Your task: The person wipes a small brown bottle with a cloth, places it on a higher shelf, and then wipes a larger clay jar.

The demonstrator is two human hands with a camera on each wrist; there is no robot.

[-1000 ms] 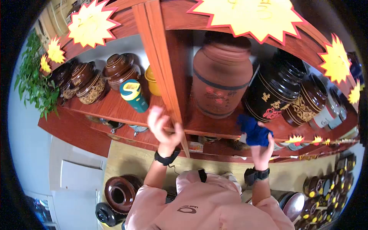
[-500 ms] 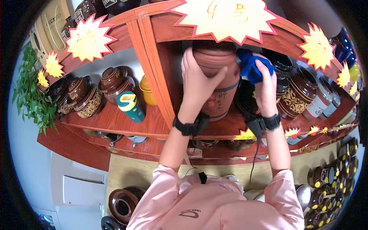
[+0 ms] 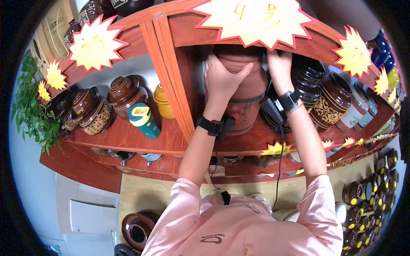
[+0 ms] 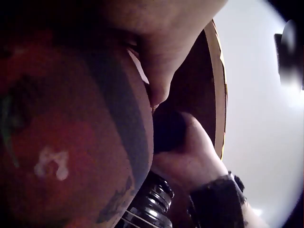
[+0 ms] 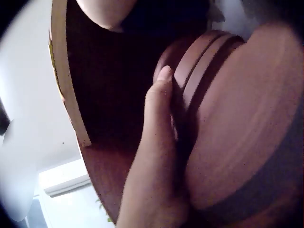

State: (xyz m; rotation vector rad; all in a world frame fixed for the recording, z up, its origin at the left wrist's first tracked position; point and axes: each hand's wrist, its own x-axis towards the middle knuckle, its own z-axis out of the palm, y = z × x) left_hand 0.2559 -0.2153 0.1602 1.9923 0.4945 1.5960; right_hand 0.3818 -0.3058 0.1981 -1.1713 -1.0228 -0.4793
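A tall reddish-brown clay jar (image 3: 245,106) with dark bands stands on the shelf. My left hand (image 3: 224,83) grips its neck from the left, thumb across the front; the right wrist view shows this left hand (image 5: 154,147) against the ridged neck (image 5: 194,66). My right hand (image 3: 279,70) reaches in at the jar's upper right, its fingertips hidden under the shelf edge. In the right wrist view a dark blue cloth (image 5: 164,16) lies at my right hand (image 5: 107,12). The left wrist view shows the right hand (image 4: 190,154) holding the dark cloth (image 4: 169,133).
A wooden divider (image 3: 171,72) stands left of the jar, with a green bottle (image 3: 144,121) and a yellow pot (image 3: 163,102) beyond. Dark glazed jars (image 3: 331,100) stand to the right. A large star-shaped sign (image 3: 256,19) hangs on the shelf edge above.
Both hands have risen from the shelf's front to the jar's top, and the left has taken hold of its neck. The right hand has moved deeper in, hiding the cloth from the head view.
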